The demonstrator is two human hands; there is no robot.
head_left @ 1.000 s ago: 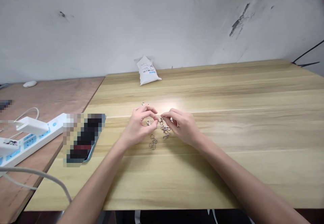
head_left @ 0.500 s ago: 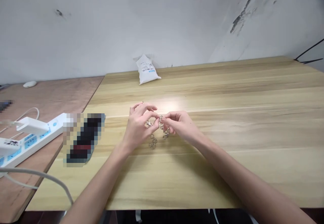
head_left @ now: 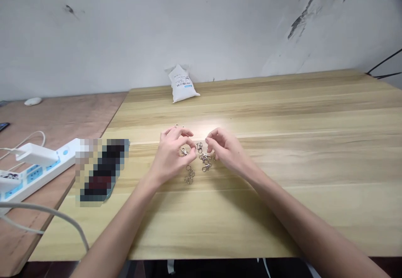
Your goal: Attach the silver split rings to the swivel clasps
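Observation:
My left hand (head_left: 172,155) hangs over the pale wooden table (head_left: 270,211) with curved, parted fingers and holds nothing I can make out. A small silver lobster clasp (head_left: 184,151) sits just under its fingertips, and I cannot tell whether they touch it. Below that hand lies a short run of metal rings (head_left: 189,175). My right hand (head_left: 228,151) is open, with a tangle of silver clasps (head_left: 204,160) and one upright clasp (head_left: 199,147) just left of its fingers. Tiny rings (head_left: 179,126) lie beyond my left fingertips.
A white labelled pouch (head_left: 181,84) stands at the table's far edge against a scuffed white wall. To the left are a pixelated phone (head_left: 102,171), a white power strip (head_left: 40,169) with plugs on a brown table (head_left: 63,114), a cable and a white mouse (head_left: 32,101).
My right hand has let go of the clasp and drawn back to the right, apart from my left hand. The fingers of both hands have opened. The view has tilted slightly.

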